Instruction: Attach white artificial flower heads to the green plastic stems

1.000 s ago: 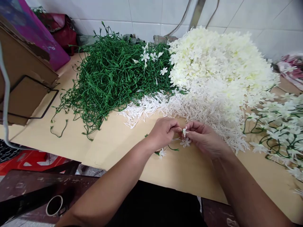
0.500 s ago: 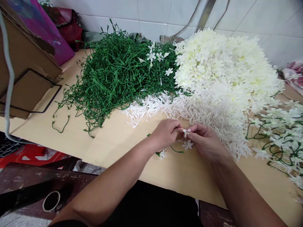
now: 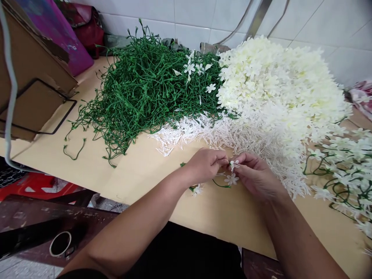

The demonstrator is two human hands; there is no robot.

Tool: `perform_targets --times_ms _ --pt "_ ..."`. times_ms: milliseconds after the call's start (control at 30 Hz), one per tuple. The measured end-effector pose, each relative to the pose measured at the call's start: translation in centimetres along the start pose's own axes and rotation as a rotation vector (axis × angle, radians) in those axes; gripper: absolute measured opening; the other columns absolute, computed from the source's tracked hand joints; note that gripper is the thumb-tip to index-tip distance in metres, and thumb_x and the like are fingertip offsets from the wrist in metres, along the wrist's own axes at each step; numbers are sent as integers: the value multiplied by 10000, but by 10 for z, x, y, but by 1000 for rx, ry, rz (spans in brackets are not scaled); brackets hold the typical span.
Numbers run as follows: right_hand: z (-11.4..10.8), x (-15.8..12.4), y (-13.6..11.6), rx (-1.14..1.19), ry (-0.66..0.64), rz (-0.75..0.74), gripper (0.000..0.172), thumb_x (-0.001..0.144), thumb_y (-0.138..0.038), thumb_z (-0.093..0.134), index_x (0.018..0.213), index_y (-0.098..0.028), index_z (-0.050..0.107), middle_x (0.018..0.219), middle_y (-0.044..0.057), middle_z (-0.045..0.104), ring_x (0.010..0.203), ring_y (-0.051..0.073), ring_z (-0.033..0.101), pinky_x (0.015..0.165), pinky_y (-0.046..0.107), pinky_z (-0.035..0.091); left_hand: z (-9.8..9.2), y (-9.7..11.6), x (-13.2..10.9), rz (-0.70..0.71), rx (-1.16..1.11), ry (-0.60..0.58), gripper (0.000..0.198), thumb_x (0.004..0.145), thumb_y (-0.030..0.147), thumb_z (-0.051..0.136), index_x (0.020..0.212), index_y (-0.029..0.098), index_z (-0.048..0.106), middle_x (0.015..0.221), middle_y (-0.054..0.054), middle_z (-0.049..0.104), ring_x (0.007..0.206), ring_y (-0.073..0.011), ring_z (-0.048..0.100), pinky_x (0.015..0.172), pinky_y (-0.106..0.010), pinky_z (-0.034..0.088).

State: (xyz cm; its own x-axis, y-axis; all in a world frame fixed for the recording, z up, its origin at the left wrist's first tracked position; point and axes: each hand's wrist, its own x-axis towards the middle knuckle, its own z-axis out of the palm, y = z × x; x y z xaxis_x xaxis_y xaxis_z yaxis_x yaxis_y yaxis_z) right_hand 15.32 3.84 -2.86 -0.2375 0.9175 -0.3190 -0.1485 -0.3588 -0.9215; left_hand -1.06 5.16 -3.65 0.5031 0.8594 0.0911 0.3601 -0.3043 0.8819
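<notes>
Between my fingertips is a small white artificial flower (image 3: 233, 165), pinched by the thumb and forefinger of my right hand (image 3: 258, 174); thin white stamens stick out of it. My left hand (image 3: 205, 164) is closed in a pinch right beside the flower, and whatever its fingers hold is hidden. Just below the hands lies another white flower (image 3: 231, 179) with a green stem (image 3: 221, 186) next to it. A third white flower (image 3: 197, 189) with a green base rests on the tabletop (image 3: 162, 182) under my left wrist.
Behind my hands spread a heap of green plastic stems (image 3: 151, 81), a strip of white stamens (image 3: 200, 130) and a big pile of cream petals (image 3: 270, 73). Stemmed flowers (image 3: 345, 174) lie at the right. A cardboard box (image 3: 31, 81) with a black wire frame stands at the left.
Both hands stay close together, with only a slight shift at the fingertips. The held flower has turned a little, its stamens now pointing rightward. The whole view has shifted slightly.
</notes>
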Motion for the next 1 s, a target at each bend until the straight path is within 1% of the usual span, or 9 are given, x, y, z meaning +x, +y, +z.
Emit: perform_targets --times_ms 133,233,400,533,667,767,900,1000 --pt "-2 0 2 -67 -7 -5 237 558 -328 767 593 -186 581 569 -26 582 472 82 500 421 207 400 1 0 -1 -9 -26 -13 232 777 135 410 548 170 398 525 44 384 528 -85 362 526 -217 291" --pt "0 1 5 -114 13 -28 236 553 -335 766 595 -183 590 571 -19 588 476 82 506 419 201 402 1 -1 -1 -12 -13 -21 242 766 126 411 531 171 377 509 48 355 515 -86 343 522 -225 283" --pt "4 0 10 -123 96 -63 237 529 -336 773 612 -183 611 575 -11 609 477 86 517 423 203 407 0 -1 -1 -16 -22 -9 238 780 146 405 543 170 402 516 48 369 525 -90 357 517 -230 284" --pt "3 0 6 -53 37 -16 238 543 -342 772 617 -185 609 565 -17 617 477 91 524 428 210 402 -2 2 -1 -44 -85 -29 235 803 170 389 568 167 411 528 48 387 538 -85 377 521 -216 297" --pt "2 1 0 -2 17 49 260 504 -335 795 563 -177 597 534 -29 614 455 74 517 427 196 396 -2 2 -1 -58 -63 -57 232 787 158 392 555 168 399 519 47 395 528 -82 377 516 -214 291" --pt "2 2 -1 -9 4 67 239 515 -321 791 562 -180 604 529 -29 616 452 75 516 412 191 386 -1 2 -1 -46 -11 -49 214 741 106 392 537 168 385 511 46 380 520 -81 364 530 -219 295" --pt "3 4 2 0 7 56 215 541 -291 781 569 -177 601 523 -36 611 454 62 516 423 177 392 1 1 -1 -50 65 -32 193 667 42 393 522 167 378 497 44 360 514 -84 345 539 -227 297" --pt "6 6 2 11 21 33 239 544 -305 774 584 -172 580 527 -35 600 454 68 520 417 180 392 2 2 0 -83 28 -7 196 730 95 395 548 167 408 517 38 403 529 -89 373 527 -222 299"
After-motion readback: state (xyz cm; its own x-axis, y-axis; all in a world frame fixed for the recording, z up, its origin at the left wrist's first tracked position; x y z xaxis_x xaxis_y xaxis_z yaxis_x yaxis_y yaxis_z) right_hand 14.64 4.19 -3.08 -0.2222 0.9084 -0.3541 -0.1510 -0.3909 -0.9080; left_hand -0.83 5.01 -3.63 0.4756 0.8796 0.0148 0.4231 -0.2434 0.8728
